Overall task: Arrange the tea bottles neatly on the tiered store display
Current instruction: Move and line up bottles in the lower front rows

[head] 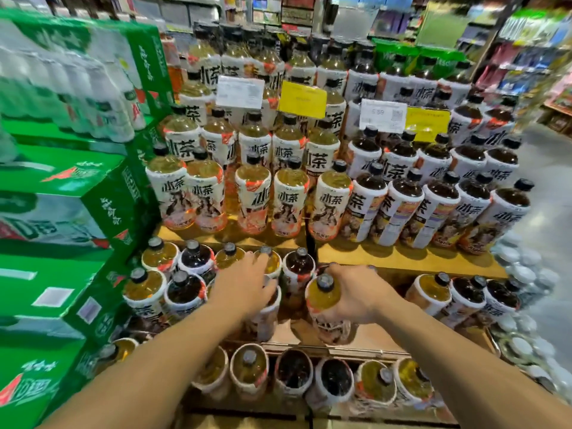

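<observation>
A tiered wooden display [402, 258] holds rows of tea bottles with white labels and black caps, light tea on the left, dark tea on the right. On the middle tier, my right hand [356, 292] grips a light tea bottle [323, 297] by its shoulder. My left hand [244, 286] rests over the top of another bottle [264, 320] on the same tier, its fingers wrapped around the neck. Light and dark bottles stand mixed around both hands. A lower row of bottles [294, 373] stands below my forearms.
Green cartons of drinks [71, 212] are stacked high on the left, close to the display. Price cards, white [240, 91] and yellow [301, 99], stand among the upper tiers. Shrink-wrapped bottle packs [523, 305] lie at the right, beside the grey aisle floor [544, 187].
</observation>
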`<state>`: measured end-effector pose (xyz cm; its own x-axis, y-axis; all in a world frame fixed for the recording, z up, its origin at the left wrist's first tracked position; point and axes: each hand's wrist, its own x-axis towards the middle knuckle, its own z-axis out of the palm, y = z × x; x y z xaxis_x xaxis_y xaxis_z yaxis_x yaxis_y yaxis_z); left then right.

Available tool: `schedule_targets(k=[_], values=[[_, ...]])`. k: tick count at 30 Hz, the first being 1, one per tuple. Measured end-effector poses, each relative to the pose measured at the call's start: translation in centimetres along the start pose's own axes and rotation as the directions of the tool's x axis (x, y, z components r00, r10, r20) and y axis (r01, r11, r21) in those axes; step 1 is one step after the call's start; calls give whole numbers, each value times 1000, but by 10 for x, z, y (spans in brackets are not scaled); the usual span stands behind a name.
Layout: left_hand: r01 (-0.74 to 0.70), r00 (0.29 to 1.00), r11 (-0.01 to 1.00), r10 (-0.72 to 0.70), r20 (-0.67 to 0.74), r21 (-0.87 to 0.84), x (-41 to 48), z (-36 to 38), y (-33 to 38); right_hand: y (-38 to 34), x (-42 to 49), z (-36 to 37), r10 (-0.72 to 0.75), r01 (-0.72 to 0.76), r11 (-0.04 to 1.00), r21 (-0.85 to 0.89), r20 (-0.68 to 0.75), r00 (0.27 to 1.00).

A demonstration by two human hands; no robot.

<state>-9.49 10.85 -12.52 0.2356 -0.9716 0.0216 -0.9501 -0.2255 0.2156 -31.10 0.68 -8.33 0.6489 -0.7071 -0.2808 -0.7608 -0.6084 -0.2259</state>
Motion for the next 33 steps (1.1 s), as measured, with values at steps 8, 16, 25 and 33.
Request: schedule_targets(k=[8,16,25,33], values=[[-74,974,989,43,222,132,16,21,-31,-30,20,17,92,-90,993,80,-26,995],[-133,961,989,113,254,61,25,19,-24,-46,43,29,111,-103,986,132,-54,992],[-171,945,983,143,295,71,6,27,-6,-45,46,34,199,-180,962,206,-71,977],[-223,936,974,204,288,36,-7,14,-10,-49,56,42,225,-198,945,260,-78,971]])
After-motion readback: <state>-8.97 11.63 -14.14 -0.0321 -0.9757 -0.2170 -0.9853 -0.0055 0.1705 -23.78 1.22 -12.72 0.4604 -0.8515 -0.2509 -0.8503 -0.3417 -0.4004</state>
